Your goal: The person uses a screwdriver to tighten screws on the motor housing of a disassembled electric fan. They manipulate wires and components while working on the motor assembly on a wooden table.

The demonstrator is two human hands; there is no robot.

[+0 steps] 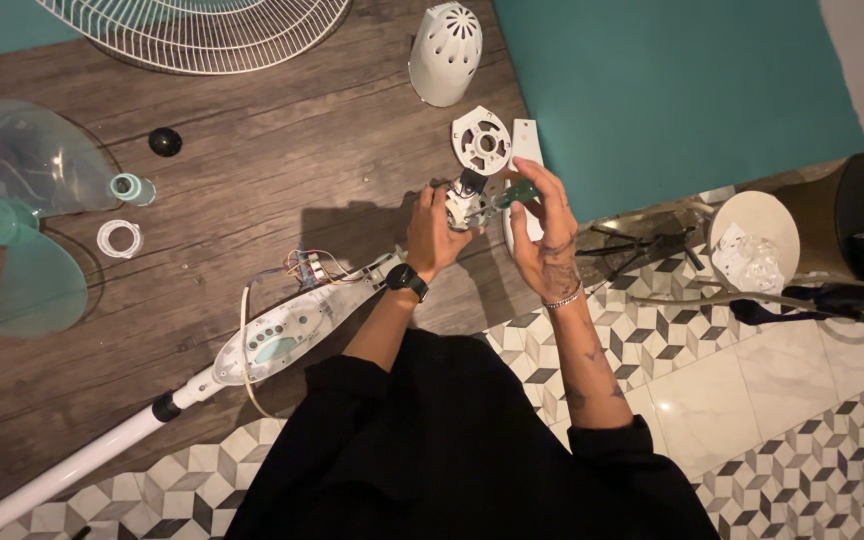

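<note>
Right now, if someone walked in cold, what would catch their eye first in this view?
Probably the two hands at the centre: the left hand grips a small fan motor assembly, while the right hand holds a green-handled screwdriver to it. Around them lie fan parts on the wooden floor: translucent teal blades at far left, a white wire grille at the top, and the white stand pole at lower left.

The one camera sits on my head and looks almost straight down past my chest and black sleeves. My left hand (432, 232) and right hand (544, 240) fall near the middle of the frame, fairly close. The view reaches wide, taking in the wooden floor (282, 170) ahead of me, the teal wall (672, 90) at the top, and patterned tiles (802, 470) beside me.
</note>
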